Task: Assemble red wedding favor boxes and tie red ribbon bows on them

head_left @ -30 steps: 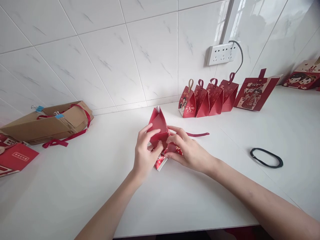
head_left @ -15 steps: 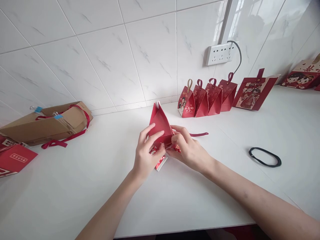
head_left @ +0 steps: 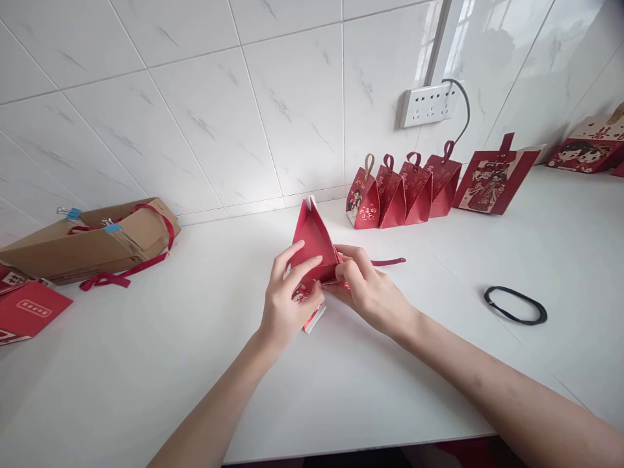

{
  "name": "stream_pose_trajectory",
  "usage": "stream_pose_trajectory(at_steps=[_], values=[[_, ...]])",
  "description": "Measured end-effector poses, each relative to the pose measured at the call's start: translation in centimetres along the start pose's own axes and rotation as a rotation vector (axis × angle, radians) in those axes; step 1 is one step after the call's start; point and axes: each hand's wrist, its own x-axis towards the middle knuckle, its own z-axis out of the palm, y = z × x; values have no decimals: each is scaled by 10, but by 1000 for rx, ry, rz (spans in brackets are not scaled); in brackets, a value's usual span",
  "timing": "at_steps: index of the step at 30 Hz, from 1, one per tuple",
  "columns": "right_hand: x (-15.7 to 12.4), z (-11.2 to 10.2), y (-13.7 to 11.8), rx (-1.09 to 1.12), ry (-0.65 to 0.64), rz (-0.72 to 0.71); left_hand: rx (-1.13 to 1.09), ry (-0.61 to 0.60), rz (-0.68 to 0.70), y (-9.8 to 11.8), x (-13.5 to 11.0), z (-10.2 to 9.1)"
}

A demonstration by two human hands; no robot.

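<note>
Hold the red carton (head_left: 312, 239) between left fingers (head_left: 287, 257) spread loosely over its face and right fingers (head_left: 355, 257) closed narrowly at its edge, treating as probably light, stiff yet easily creased card, best gripped along folds.

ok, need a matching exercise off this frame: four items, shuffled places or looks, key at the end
1. open red box
2. black band
3. carton
4. socket panel

A. white, on the tiled wall
B. brown, with red ribbon
C. between left hand and right hand
D. flat on the table

Pairs: 1-C, 2-D, 3-B, 4-A
</note>
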Motion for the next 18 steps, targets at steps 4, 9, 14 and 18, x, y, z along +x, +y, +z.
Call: stream_pose_trajectory(at_steps=[4, 9, 14, 18], values=[[0, -1, 0, -1, 7, -3, 3, 4, 47, -3, 0, 1], [0, -2, 0, -20, 6, -7, 1, -10, 94, -6, 1, 0], [1, -3, -1, -11, 7, -1, -22, -47, 96, -7, 1, -2], [1, -3, -1, -41, 17, 1, -22, -53, 97, -7, 1, -2]])
